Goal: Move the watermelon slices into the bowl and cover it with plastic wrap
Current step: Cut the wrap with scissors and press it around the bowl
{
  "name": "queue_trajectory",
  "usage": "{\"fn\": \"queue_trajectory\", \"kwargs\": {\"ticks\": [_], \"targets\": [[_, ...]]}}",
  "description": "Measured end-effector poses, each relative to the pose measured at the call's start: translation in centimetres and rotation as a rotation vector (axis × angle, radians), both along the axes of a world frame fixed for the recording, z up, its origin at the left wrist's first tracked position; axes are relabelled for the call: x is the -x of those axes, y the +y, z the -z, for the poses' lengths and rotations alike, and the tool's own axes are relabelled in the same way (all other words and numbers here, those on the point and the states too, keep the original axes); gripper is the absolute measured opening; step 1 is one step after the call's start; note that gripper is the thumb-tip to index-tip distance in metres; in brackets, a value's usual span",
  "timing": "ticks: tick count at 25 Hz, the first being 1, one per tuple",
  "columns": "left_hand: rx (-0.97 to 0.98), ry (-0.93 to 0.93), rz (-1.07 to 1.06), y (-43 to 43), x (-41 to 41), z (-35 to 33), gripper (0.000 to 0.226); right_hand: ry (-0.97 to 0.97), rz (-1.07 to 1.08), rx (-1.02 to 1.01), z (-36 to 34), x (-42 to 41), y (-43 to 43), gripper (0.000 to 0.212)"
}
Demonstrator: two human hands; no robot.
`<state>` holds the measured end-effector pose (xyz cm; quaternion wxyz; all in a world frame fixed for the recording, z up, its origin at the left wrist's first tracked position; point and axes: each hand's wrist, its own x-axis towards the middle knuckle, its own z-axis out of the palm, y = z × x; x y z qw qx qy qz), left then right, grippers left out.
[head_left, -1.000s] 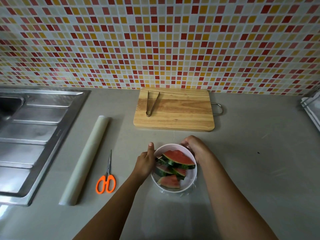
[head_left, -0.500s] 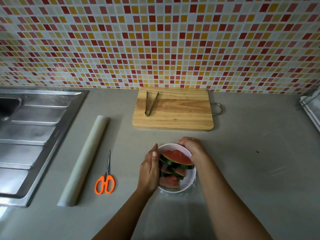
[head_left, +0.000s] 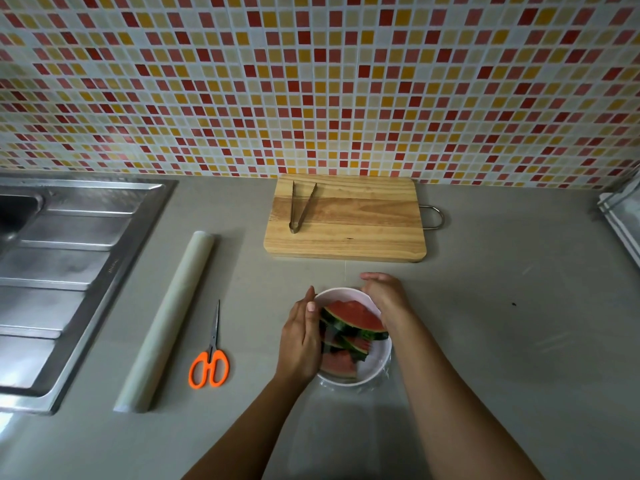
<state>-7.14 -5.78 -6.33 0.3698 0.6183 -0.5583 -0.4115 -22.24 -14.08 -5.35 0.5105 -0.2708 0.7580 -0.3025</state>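
Biggest thing in frame is the mosaic tile wall [head_left: 318, 81] filling the whole top half, then the grey counter [head_left: 502, 323] below it, with the steel sink [head_left: 62, 271] taking up the left edge. Upper middle of the counter there's the wooden cutting board [head_left: 346, 220], bare now except for the metal tongs [head_left: 300, 207] lying on its left side, so the slices are all moved over. Left of center is the roll of plastic wrap [head_left: 166, 320] lying diagonally, and just right of its lower end the orange scissors [head_left: 209, 362]. The bowl [head_left: 375, 368] sits lower center with the watermelon slices [head_left: 353, 323] piled inside, and you can see crinkled clear film poking out under its near rim, so a cut sheet looks to be on already. What's changed over the last second: the left hand [head_left: 299, 341] has gone from a thumb-up pinch at the rim to lying flat against the bowl's left side, fingers together, while the right hand [head_left: 386, 296] has stayed curled over the far-right rim. Neither hand is gripping anything I can make out, both just pressing. My guess is we're at the smoothing-down stage, pretty much the end of the job.
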Motion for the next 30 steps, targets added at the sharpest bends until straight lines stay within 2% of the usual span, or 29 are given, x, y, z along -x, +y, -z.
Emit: {"fn": "queue_trajectory", "kwargs": {"ticks": [3, 8, 11, 12, 13, 14, 16, 18, 20, 24, 30], "targets": [[-0.001, 0.004, -0.007, 0.0, 0.1, 0.0, 0.055, 0.045, 0.015, 0.029, 0.0, -0.2, 0.0, 0.049], [0.005, 0.0, -0.005, -0.1, 0.1, 0.0, 0.053, 0.043, 0.157, 0.045, -0.3, -0.1, 0.9, 0.053], [0.004, 0.005, 0.002, -0.1, -0.2, 0.0, 0.052, 0.0, 0.299, 0.092, -0.6, -0.1, 0.9, 0.043], [0.004, 0.009, 0.007, 0.0, -0.2, 0.0, 0.053, 0.057, 0.312, 0.111, -0.9, 0.1, 0.9, 0.036], [0.002, 0.014, 0.011, 0.0, -0.2, -0.1, 0.054, 0.126, 0.278, 0.161, -1.2, 0.2, 1.1, 0.036], [-0.001, 0.02, 0.012, -0.1, -0.2, -0.1, 0.055, 0.14, 0.2, 0.271, -1.5, 0.3, 1.3, 0.045], [-0.002, 0.022, 0.008, -0.1, -0.2, -0.1, 0.055, 0.032, -0.085, 0.524, -2.0, 0.5, 2.1, 0.072], [0.005, 0.01, 0.01, -0.1, -0.2, -0.1, 0.058, -0.011, -0.39, 0.537, -2.2, 0.5, 2.9, 0.085], [0.005, 0.004, 0.009, -0.2, -0.1, -0.1, 0.061, 0.006, -0.541, 0.486, -1.8, 0.5, 3.4, 0.079], [0.016, -0.008, 0.011, -0.1, -0.1, -0.1, 0.061, 0.122, -0.571, 0.479, -1.3, 0.0, 3.6, 0.073], [0.011, -0.015, -0.004, -0.2, 0.0, -0.2, 0.058, 0.27, -0.565, 0.475, -1.1, -0.4, 3.0, 0.089]]}}
